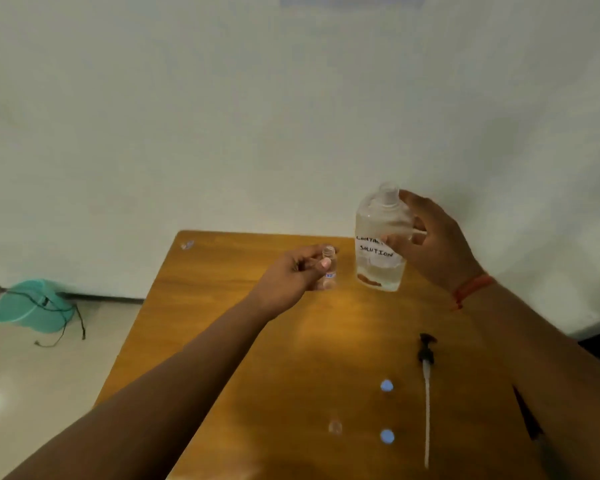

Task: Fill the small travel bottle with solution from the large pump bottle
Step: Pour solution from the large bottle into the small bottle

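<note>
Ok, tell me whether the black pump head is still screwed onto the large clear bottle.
No, the black pump head lies on the wooden table.

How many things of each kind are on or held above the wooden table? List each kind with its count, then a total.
Bottles: 2, large bottle in the right hand, small travel bottle in the left hand
Pump heads: 1, pump with tube
Blue dots: 2
Clear caps: 1
Total: 6

You hold the small clear travel bottle [328,268] uncapped beside the upright, part-full large bottle [381,237]; its pump [426,375] lies on the table.
</note>
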